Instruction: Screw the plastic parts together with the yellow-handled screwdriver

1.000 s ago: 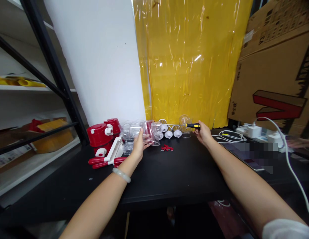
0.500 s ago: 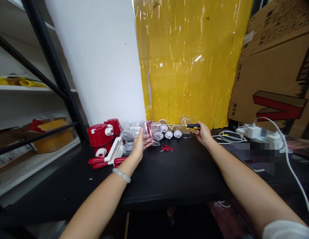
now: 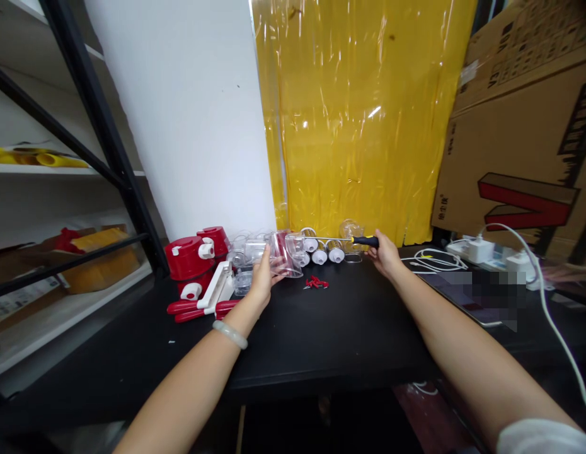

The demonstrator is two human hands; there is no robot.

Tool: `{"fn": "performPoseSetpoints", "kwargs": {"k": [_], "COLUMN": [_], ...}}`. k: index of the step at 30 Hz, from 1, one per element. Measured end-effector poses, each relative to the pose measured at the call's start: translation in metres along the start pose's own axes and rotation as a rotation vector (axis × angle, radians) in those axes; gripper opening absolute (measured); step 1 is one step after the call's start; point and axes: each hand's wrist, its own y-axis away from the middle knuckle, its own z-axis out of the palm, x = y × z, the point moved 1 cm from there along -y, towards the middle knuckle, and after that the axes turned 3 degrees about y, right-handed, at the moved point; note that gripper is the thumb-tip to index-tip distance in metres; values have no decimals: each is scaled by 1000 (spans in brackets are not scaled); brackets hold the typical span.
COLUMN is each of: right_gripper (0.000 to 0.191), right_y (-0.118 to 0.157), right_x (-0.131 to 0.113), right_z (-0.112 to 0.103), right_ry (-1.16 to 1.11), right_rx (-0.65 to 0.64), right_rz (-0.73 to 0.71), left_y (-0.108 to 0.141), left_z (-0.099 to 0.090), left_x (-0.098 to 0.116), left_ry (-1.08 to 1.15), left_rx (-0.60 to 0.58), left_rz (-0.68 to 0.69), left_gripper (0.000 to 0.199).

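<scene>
My left hand (image 3: 263,275) is wrapped round a clear plastic part (image 3: 287,255) with a flared rim, held above the black table. My right hand (image 3: 384,253) grips the black and yellow handle of a screwdriver (image 3: 365,241). Its long shaft points left, and its tip is at the right end of the clear part. Small red pieces (image 3: 317,282) lie in a pile on the table between my hands. Behind are several white-capped cylinders (image 3: 320,256). Left of my left hand stand red containers (image 3: 184,257) with white knobs, beside a white part with red handles (image 3: 218,289).
A tablet (image 3: 463,295) lies at the right, near a white cable (image 3: 552,315) and white plugs (image 3: 481,250). A large cardboard box (image 3: 515,139) stands behind them. Black-framed shelves (image 3: 80,101) are on the left. Yellow plastic sheeting (image 3: 359,126) hangs at the back.
The view has shifted very slightly. Both hands keep their holds, with hardly any movement of the clear part or the screwdriver.
</scene>
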Motion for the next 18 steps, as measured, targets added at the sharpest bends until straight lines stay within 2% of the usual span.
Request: {"fn": "performPoseSetpoints", "kwargs": {"k": [4,8,13,18], "right_gripper": [23,19,32,42], "right_y": [-1,-4,-5,-1], "right_x": [-2,-3,-2,-2], "right_z": [0,-1,-3,-3], "right_ry": [-38,-104,-94,-29], "right_rx": [18,-16,-36,-44], "right_rz": [40,85,90,4], "left_y": [-1,2,2,-1], "left_z": [0,1,1,1], "left_x": [0,0,0,-1], "left_ry": [-3,-5,-4,-1], "left_rx": [1,-4,-12,-10], "left_rz": [1,3,-5,-5], "left_gripper": [46,41,38,38]}}
